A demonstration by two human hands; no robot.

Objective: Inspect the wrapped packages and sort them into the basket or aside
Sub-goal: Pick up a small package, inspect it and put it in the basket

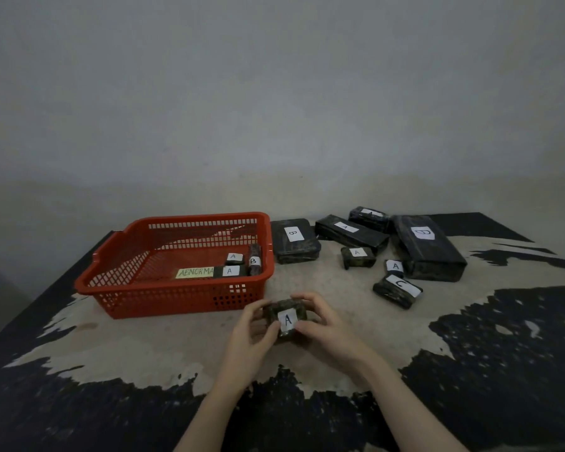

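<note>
A small dark wrapped package marked "A" [286,319] is held just off the surface [144,347], close in front of the red basket's [163,298] near right corner. It is pinched from both sides: left hand [253,331] w/ fingers curled round its left edge, right hand [320,324] w/ fingers arched over the top and thumb at its right edge, so each grip is closed on the pkg, label facing up. Judged as mid-inspection; no sort decision is shown yet. Inside the basket, at its right end, 3 pkgs are already placed: two small "A" pkgs [234,257] [230,271] and an upright roll marked "B" [254,259], beside a yellow-green tag reading "ABNORMA…" [194,272]. Right of the basket, 7 pkgs are left lying: flat "B" pkg [294,241], long "A" pkg [351,233], a far pkg w/ label unclear [369,216], big "B" pkg [426,247], small "A" pkg [357,256], tiny "A" pkg [394,266], "C" pkg [398,288]. Whether any of those are already sorted aside can't be told. Approx a third done at best.
</note>
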